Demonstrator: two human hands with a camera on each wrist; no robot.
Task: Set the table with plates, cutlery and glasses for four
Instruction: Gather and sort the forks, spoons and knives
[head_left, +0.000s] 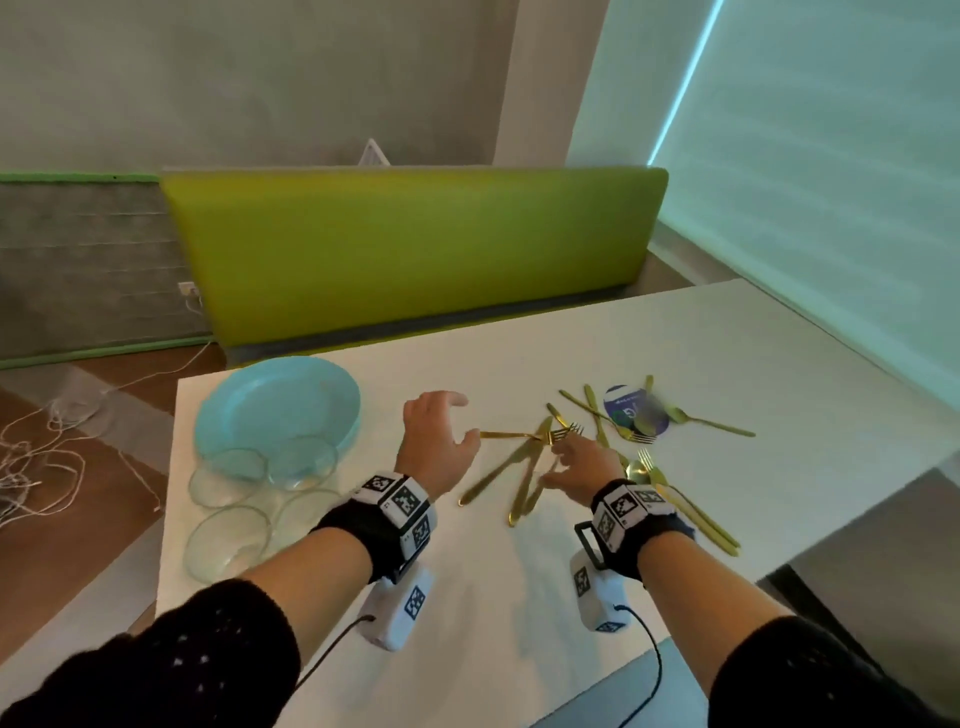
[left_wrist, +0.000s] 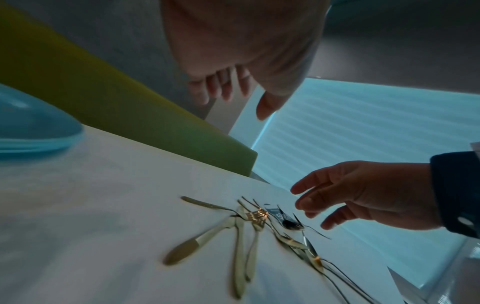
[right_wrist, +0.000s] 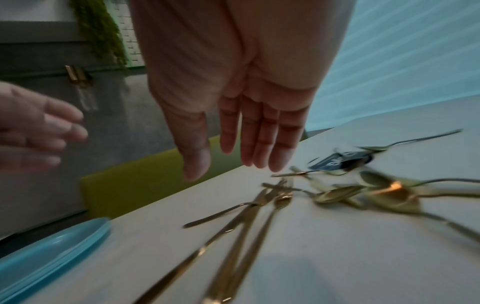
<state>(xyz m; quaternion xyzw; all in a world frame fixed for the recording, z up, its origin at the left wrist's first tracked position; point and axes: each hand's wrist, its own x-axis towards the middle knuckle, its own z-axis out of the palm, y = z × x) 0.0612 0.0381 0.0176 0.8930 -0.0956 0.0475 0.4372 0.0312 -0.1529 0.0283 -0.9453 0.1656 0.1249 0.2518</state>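
Gold cutlery (head_left: 524, 467) lies scattered on the white table (head_left: 467, 597): knives, forks and spoons in a loose heap. One fork (head_left: 519, 435) lies crosswise on top of the knives. My left hand (head_left: 447, 426) hovers just left of that fork's handle, fingers loosely curled and holding nothing. My right hand (head_left: 563, 460) reaches over the knives with straight fingers, also holding nothing. A stack of light blue plates (head_left: 278, 410) sits at the far left. Several clear glasses (head_left: 244, 493) stand in front of the plates. The wrist views show the left hand (left_wrist: 233, 98) and right hand (right_wrist: 233, 160) above the cutlery (left_wrist: 246, 226) (right_wrist: 259, 205).
A round blue and purple coaster (head_left: 631, 410) lies among the far spoons. A green bench (head_left: 415, 249) runs behind the table. White cables (head_left: 41, 457) lie on the floor to the left. The table's right edge drops off near the spoons (head_left: 691, 512).
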